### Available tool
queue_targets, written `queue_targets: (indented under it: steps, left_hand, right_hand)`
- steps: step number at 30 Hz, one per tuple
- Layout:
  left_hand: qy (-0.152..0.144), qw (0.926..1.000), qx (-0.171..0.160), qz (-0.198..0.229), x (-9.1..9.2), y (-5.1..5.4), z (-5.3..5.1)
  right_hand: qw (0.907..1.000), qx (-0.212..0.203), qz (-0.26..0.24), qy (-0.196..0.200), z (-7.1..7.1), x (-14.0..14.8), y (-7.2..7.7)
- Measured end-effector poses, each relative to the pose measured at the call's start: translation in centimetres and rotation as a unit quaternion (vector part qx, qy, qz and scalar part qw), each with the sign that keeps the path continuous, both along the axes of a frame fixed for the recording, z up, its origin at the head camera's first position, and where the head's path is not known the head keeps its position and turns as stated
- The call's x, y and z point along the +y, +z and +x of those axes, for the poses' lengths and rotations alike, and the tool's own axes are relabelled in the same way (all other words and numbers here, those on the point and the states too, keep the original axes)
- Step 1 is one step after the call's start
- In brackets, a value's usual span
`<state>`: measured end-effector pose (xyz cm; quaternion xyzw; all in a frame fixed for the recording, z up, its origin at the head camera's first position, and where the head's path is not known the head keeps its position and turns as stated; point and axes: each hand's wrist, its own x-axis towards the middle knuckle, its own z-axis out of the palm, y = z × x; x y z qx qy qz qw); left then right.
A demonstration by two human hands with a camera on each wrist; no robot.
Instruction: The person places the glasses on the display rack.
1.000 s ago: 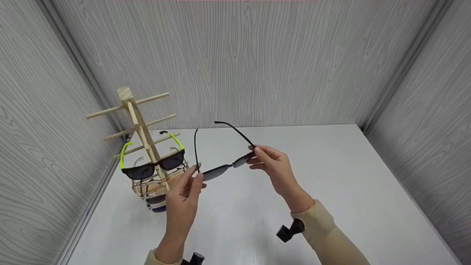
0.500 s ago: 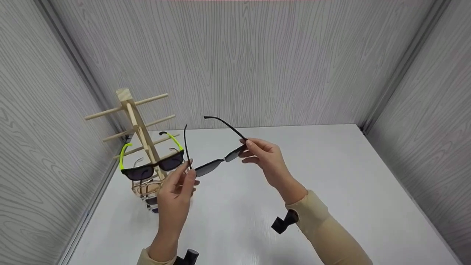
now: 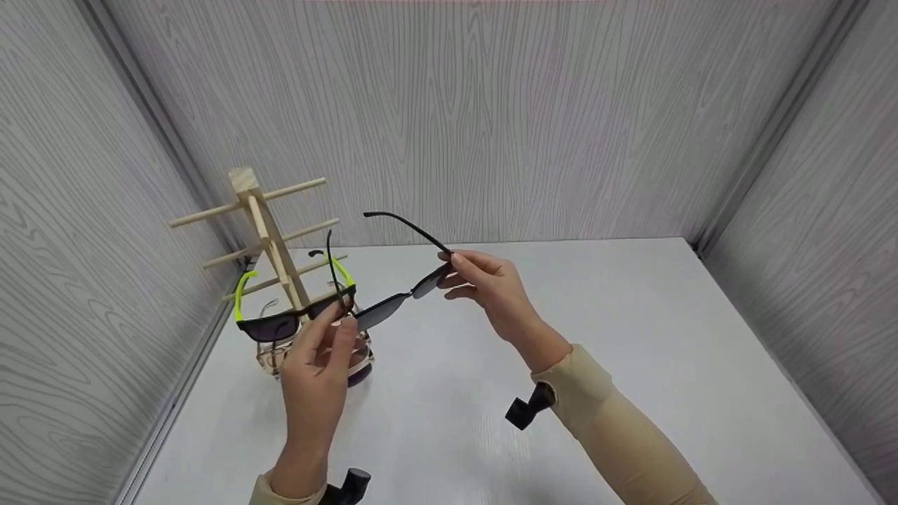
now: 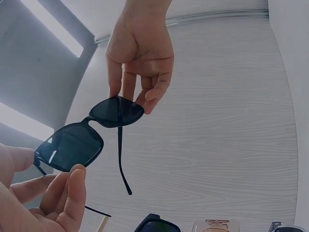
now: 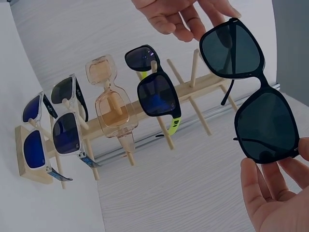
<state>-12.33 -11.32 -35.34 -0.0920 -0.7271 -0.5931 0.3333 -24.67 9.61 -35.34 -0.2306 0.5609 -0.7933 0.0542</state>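
Black sunglasses point(image 3: 381, 311) with dark lenses are held in the air between both hands, temples unfolded and pointing away toward the back wall. My left hand point(image 3: 317, 365) pinches the frame's left corner by the hinge. At the opposite corner my right hand point(image 3: 493, 291) pinches the hinge between thumb and fingers. Just behind the left hand stands a wooden display rack point(image 3: 275, 242). Black sunglasses with yellow-green temples point(image 3: 269, 327) sit on one of its pegs, partly covered by the left hand. In the right wrist view, both lenses of the held sunglasses point(image 5: 267, 124) face the camera.
Below the yellow-green pair on the rack hang peach transparent sunglasses point(image 5: 113, 111) and clear-framed pairs with dark and blue lenses point(image 5: 66, 134). Bare upper pegs point(image 3: 295, 188) stick out sideways. Grey wood-grain walls point(image 3: 449, 126) enclose the white table point(image 3: 631, 337) on three sides.
Both hands have carried the black sunglasses leftward and slightly up, toward the rack. The left temple now overlaps the yellow-green pair in the head view. Both grips look the same.
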Motion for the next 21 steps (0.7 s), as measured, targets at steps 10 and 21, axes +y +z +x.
queue_targets:
  steps: [10,21]
  left_hand:
    - [0.028,0.9991,0.029,-0.011,-0.7,1.0,0.4]
    - [0.070,0.9975,0.014,-0.005,-3.0,0.0,0.0]
  right_hand:
    - [0.9999,0.012,0.000,0.011,-0.2,-1.3,0.8]
    - [0.9996,0.010,0.025,0.010,-0.2,-3.9,2.5]
